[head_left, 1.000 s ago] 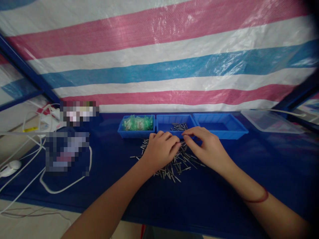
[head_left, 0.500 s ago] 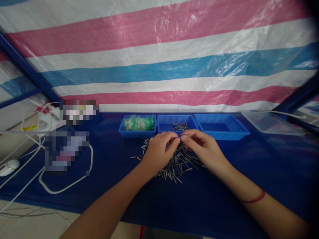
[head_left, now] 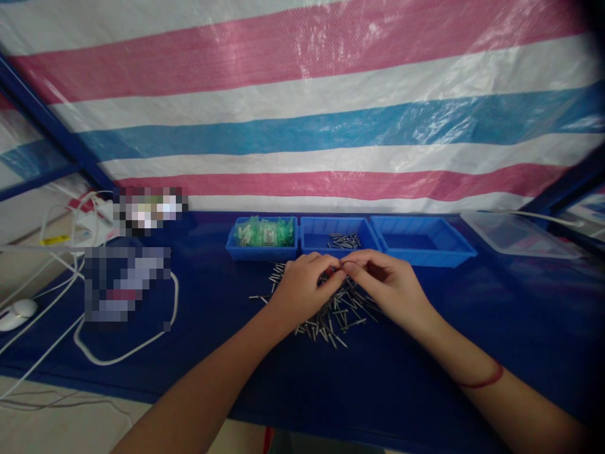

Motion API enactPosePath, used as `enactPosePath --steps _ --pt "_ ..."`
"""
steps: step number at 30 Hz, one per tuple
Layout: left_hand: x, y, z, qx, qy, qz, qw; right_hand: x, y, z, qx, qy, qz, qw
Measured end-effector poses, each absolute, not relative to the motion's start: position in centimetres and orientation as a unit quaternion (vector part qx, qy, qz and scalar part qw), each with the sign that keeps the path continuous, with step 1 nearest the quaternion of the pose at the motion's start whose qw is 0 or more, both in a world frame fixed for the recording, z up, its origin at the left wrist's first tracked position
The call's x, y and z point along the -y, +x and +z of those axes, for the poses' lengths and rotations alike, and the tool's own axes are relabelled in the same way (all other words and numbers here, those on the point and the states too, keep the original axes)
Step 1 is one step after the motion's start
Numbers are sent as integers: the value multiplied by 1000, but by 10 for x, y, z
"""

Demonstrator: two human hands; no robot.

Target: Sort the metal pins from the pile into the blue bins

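Note:
My left hand [head_left: 309, 284] and my right hand [head_left: 390, 280] meet fingertip to fingertip above a loose pile of thin metal blind rivets [head_left: 331, 318]. Thumb and index finger of each hand are pinched together. Whatever sits between the fingertips is too small and too covered to make out. Just behind the hands stands a blue bin [head_left: 312, 234] with a small heap of the same rivets [head_left: 344, 241] in it.
Left of that bin, another blue bin [head_left: 259, 253] holds green-tinted clear packets [head_left: 271, 232]. A third blue bin [head_left: 425, 257] and a translucent lid [head_left: 515, 236] are to the right. White cables [head_left: 174, 302] and a mouse [head_left: 19, 314] lie at the left.
Both hands stay pinched together over the pile, with only a slight shift of the fingers. The right fingertips now press closer to the left ones. The view has moved slightly.

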State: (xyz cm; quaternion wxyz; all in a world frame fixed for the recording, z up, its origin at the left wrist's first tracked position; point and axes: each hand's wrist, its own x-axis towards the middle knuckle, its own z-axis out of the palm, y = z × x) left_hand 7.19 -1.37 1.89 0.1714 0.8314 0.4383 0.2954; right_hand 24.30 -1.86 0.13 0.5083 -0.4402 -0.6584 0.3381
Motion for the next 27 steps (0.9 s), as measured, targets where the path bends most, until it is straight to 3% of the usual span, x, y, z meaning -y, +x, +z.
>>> enactPosePath --steps 12,16,21,27 --pt "9 65 29 -444 796 363 192 15 247 2 727 -462 220 457" --pt "8 64 27 -461 792 358 181 3 253 0 705 -508 130 478" --pt "9 62 25 -429 845 293 126 -10 262 3 721 -554 -82 408" --pt "20 66 23 -330 929 159 58 0 259 8 734 -536 -55 414"
